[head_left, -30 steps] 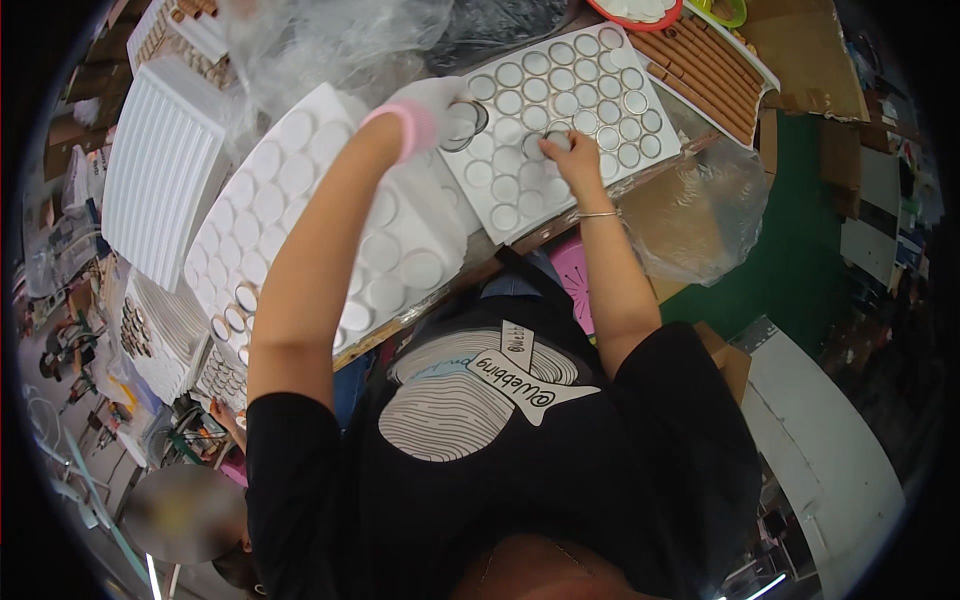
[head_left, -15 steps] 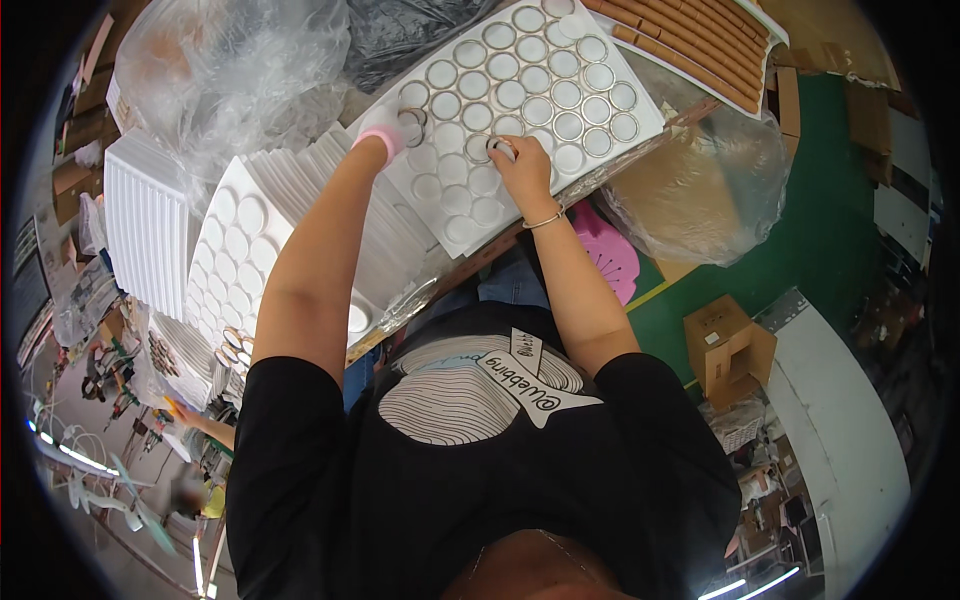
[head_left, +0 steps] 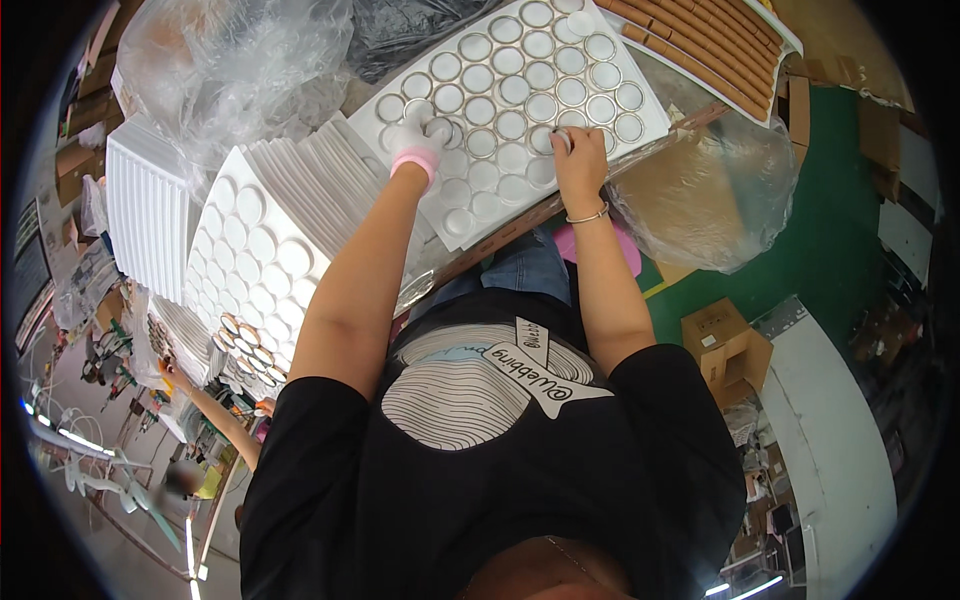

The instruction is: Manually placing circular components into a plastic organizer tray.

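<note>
Colours: tray and discs
Tray: white. Discs: whitish, grey-rimmed towards far edge, white-rimmed at near-left corner. Left glove: white; cuff: pink. Shirt: black, wavy-line print.

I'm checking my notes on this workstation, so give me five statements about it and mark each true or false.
1. The left hand wears a white glove with a pink cuff. True.
2. The right hand is gloved too. False: it is bare, with a bracelet at the wrist.
3. Both hands are at the white tray of round pieces. True.
4. The brown rods lie among those round pieces. False: they lie in a separate holder at the upper right.
5. An open cardboard box stands off to the person's right. True.
</note>
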Action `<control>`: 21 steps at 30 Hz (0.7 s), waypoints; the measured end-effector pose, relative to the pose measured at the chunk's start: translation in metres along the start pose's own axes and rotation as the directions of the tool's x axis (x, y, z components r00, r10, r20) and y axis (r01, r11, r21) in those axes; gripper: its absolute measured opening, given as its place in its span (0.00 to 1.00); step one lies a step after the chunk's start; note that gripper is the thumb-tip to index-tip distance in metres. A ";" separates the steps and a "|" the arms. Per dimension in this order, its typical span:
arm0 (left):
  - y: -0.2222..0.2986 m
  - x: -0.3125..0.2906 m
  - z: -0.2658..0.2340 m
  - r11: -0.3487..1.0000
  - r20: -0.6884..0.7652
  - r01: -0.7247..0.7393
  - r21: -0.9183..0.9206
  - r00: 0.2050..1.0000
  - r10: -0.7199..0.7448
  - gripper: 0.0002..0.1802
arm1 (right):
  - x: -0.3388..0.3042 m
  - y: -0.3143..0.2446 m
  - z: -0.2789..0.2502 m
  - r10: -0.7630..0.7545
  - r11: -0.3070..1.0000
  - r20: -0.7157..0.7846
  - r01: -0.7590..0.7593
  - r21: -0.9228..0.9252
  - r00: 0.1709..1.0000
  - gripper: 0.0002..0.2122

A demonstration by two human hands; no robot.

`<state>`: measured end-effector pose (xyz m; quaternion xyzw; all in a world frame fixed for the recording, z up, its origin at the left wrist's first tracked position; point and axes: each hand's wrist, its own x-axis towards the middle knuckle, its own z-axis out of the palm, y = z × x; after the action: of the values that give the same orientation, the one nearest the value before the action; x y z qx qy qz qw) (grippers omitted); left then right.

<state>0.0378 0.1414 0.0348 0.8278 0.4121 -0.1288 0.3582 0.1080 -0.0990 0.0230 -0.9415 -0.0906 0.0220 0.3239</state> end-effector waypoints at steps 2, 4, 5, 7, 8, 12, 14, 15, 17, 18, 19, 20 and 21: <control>-0.011 0.005 0.009 0.996 -0.037 -0.004 -0.088 0.999 0.001 0.19 | -0.003 0.010 -0.006 0.092 0.990 0.033 -0.095 0.104 0.995 0.10; -0.005 0.003 0.011 0.985 -0.064 -0.019 -0.173 0.998 0.008 0.16 | -0.007 0.027 -0.009 0.256 0.925 0.078 -0.267 0.270 0.964 0.10; -0.003 0.000 0.011 0.958 -0.089 -0.028 -0.284 0.996 0.003 0.14 | -0.010 0.034 -0.009 0.259 0.925 0.077 -0.270 0.266 0.963 0.10; -0.004 -0.005 0.011 0.920 -0.118 -0.037 -0.391 0.993 -0.010 0.12 | -0.014 0.034 -0.016 0.338 0.866 0.172 -0.378 0.329 0.925 0.10; -0.009 -0.007 0.014 0.909 -0.156 -0.012 -0.418 0.986 -0.058 0.12 | -0.016 0.035 -0.019 0.337 0.866 0.175 -0.377 0.328 0.925 0.10; -0.005 -0.030 0.010 0.891 -0.193 0.098 -0.444 0.960 -0.202 0.13 | -0.019 0.047 -0.027 0.201 0.967 0.106 -0.215 0.134 0.974 0.10; -0.024 -0.027 0.017 0.851 -0.238 0.152 -0.503 0.922 -0.306 0.13 | -0.020 0.047 -0.025 0.096 0.992 0.025 -0.098 0.082 0.995 0.11; -0.039 -0.024 0.022 0.800 -0.275 0.197 -0.567 0.870 -0.409 0.14 | -0.020 0.044 -0.024 0.118 0.979 0.082 -0.129 0.155 0.990 0.12; -0.083 -0.013 0.032 0.767 -0.284 0.206 -0.607 0.846 -0.452 0.13 | -0.018 0.034 -0.024 0.117 0.961 0.151 -0.150 0.231 0.982 0.13; -0.097 -0.012 0.034 0.735 -0.278 0.216 -0.642 0.828 -0.487 0.13 | -0.018 0.029 -0.025 0.096 0.971 0.153 -0.127 0.201 0.983 0.13; -0.080 -0.016 0.030 0.736 -0.270 0.222 -0.640 0.831 -0.486 0.13 | -0.019 0.030 -0.027 0.094 0.980 0.147 -0.117 0.160 0.985 0.14; -0.063 -0.022 0.028 0.675 -0.201 0.259 -0.691 0.828 -0.524 0.12 | -0.019 0.030 -0.026 0.101 0.980 0.148 -0.123 0.153 0.984 0.14; -0.046 -0.030 0.019 0.610 -0.136 0.292 -0.737 0.819 -0.557 0.12 | -0.019 0.026 -0.026 0.071 0.992 0.072 -0.078 0.101 0.995 0.14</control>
<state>-0.0151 0.1289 0.0146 0.5188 0.6741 0.1008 0.5161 0.0962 -0.1380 0.0272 -0.9249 -0.0652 0.0706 0.3678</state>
